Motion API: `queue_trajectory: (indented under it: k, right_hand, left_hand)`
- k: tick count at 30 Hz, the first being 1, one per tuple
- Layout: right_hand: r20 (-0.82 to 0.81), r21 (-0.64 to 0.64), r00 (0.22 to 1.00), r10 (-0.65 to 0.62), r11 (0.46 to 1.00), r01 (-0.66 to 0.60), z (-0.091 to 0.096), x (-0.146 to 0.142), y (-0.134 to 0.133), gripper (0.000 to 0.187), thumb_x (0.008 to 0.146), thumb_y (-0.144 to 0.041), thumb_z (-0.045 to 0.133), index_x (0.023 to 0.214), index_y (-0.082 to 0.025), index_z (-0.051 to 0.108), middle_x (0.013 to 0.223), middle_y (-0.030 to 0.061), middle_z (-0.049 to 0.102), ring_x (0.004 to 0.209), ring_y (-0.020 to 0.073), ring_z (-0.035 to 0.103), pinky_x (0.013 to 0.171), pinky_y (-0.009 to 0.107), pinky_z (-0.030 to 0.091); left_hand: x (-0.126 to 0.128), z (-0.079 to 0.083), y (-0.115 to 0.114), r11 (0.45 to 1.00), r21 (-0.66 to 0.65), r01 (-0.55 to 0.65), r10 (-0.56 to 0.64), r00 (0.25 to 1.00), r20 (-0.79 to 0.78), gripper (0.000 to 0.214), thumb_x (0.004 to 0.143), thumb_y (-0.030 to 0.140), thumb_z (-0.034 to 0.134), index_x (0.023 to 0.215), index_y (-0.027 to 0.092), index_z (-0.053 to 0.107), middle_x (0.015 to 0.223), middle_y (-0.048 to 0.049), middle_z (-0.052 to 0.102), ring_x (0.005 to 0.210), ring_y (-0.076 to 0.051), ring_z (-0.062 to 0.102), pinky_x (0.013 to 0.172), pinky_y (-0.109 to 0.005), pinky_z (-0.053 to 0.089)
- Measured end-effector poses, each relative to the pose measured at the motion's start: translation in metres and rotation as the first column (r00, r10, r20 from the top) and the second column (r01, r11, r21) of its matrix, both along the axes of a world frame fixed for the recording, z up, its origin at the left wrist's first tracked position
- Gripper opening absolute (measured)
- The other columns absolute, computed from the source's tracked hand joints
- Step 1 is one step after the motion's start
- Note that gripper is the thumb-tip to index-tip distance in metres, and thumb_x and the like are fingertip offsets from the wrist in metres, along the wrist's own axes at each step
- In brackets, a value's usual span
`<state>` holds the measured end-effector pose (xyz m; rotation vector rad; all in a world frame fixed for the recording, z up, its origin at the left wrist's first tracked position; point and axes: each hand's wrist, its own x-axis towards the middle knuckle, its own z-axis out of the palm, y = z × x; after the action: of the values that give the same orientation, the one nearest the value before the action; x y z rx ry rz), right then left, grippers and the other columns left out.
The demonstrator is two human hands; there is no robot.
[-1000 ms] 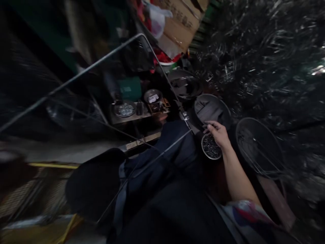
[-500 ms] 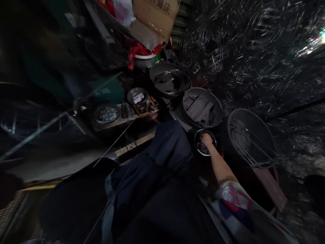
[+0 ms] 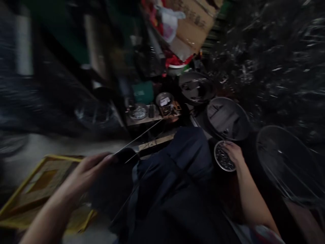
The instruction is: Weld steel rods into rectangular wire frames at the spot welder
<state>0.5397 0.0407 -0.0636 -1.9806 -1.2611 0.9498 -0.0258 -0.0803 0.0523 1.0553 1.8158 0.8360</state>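
My left hand [image 3: 92, 167] reaches in from the lower left, fingers closed round the near end of a thin metal rod [image 3: 138, 137]. The rod slants up and away to the right over my dark-clad lap. On the right, my right hand [image 3: 234, 153] is at a small round bowl [image 3: 216, 162] of small shiny metal pieces [image 3: 224, 159]. Its fingers are bent together over the inside of the rim; what they pinch is hidden and blurred. A second thin rod [image 3: 127, 200] lies across the dark cloth [image 3: 162, 189] on my lap.
Beyond the bowl stand wide dark basins, one with flat grey strips [image 3: 223, 117], another with long wires [image 3: 286, 169]. A small bench [image 3: 130, 121] ahead carries a dish of bright bits [image 3: 138, 112] and a bowl [image 3: 165, 98]. A yellow frame [image 3: 40, 162] lies left; tangled wire [image 3: 266, 64] is piled right.
The view has swung left, so things sit further right. My left hand has come into view with the rod. My right hand has shifted from the bowl's middle toward its right rim.
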Motion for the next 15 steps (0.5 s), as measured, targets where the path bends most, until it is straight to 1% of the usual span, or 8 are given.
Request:
queue_trajectory:
  k: [1,2,4,6,8,10,12,15]
  right_hand:
    - [-0.180,0.073,0.984,-0.009,0.997,0.023,0.006,-0.017,0.008,0.034,0.068,-0.045,0.075,0.085,-0.018,0.065,0.075,0.0043,0.070,0.071,0.0183,0.069,0.069,0.032,0.058]
    - [-0.347,0.122,0.938,0.000,0.992,0.045,0.012,-0.040,0.016,0.038,0.063,-0.044,0.079,0.086,-0.018,0.066,0.075,0.0034,0.070,0.070,0.0169,0.069,0.067,0.030,0.058]
    - [-0.573,0.144,0.817,0.066,0.989,0.021,0.024,-0.100,0.028,0.041,0.058,-0.041,0.085,0.086,-0.018,0.067,0.074,0.0027,0.070,0.065,0.0147,0.068,0.060,0.026,0.057]
    - [-0.634,0.113,0.757,0.158,0.987,-0.112,0.035,-0.173,0.032,0.039,0.061,-0.043,0.084,0.084,-0.017,0.067,0.070,0.0026,0.069,0.060,0.0140,0.067,0.052,0.023,0.054]
    - [-0.647,0.078,0.729,0.223,0.971,-0.227,0.041,-0.247,0.031,0.039,0.063,-0.048,0.081,0.076,-0.016,0.063,0.063,0.0008,0.066,0.052,0.0130,0.064,0.044,0.020,0.051]
    - [-0.685,0.047,0.691,0.232,0.960,-0.277,0.042,-0.309,0.029,0.042,0.061,-0.052,0.079,0.072,-0.017,0.058,0.059,-0.0012,0.065,0.047,0.0122,0.062,0.038,0.018,0.046]
    - [-0.725,0.042,0.655,0.212,0.963,-0.265,0.041,-0.353,0.027,0.043,0.063,-0.054,0.077,0.072,-0.018,0.056,0.058,-0.0014,0.065,0.046,0.0120,0.063,0.035,0.016,0.044]
    - [-0.785,0.073,0.585,0.205,0.968,-0.242,0.043,-0.390,0.024,0.039,0.067,-0.051,0.076,0.076,-0.018,0.056,0.063,0.0004,0.068,0.052,0.0135,0.067,0.037,0.015,0.046]
  left_hand:
    - [-0.001,-0.003,-0.003,0.999,0.031,0.035,-0.035,0.999,-0.016,0.039,0.073,0.058,0.067,0.078,0.020,0.071,0.071,0.0007,0.068,0.071,-0.020,0.059,0.062,-0.026,0.047]
    - [0.001,-0.007,-0.003,0.992,0.084,0.094,-0.092,0.995,-0.024,0.037,0.078,0.055,0.062,0.076,0.018,0.069,0.070,0.0000,0.067,0.070,-0.018,0.057,0.064,-0.025,0.046]
    - [0.010,-0.020,0.004,0.978,0.177,0.113,-0.101,0.992,-0.077,0.038,0.086,0.050,0.053,0.077,0.016,0.068,0.067,-0.0016,0.062,0.066,-0.017,0.053,0.061,-0.024,0.042]
    - [0.024,-0.034,0.015,0.963,0.257,0.088,-0.052,0.988,-0.145,0.037,0.089,0.046,0.049,0.077,0.015,0.067,0.063,-0.0018,0.059,0.060,-0.015,0.051,0.058,-0.024,0.038]
    - [0.037,-0.044,0.022,0.948,0.311,0.063,0.007,0.976,-0.217,0.034,0.090,0.041,0.048,0.077,0.016,0.067,0.058,-0.0006,0.055,0.056,-0.014,0.049,0.055,-0.023,0.035]
    - [0.048,-0.049,0.025,0.938,0.345,0.039,0.057,0.963,-0.264,0.031,0.091,0.037,0.047,0.078,0.017,0.067,0.057,0.0002,0.055,0.054,-0.014,0.050,0.055,-0.023,0.034]
    - [0.053,-0.051,0.023,0.933,0.361,0.015,0.095,0.954,-0.285,0.031,0.092,0.035,0.045,0.079,0.017,0.065,0.059,0.0001,0.057,0.054,-0.013,0.051,0.056,-0.022,0.035]
    - [0.055,-0.052,0.019,0.931,0.363,-0.029,0.145,0.943,-0.298,0.033,0.095,0.035,0.041,0.081,0.017,0.064,0.061,-0.0001,0.059,0.053,-0.012,0.052,0.057,-0.022,0.035]
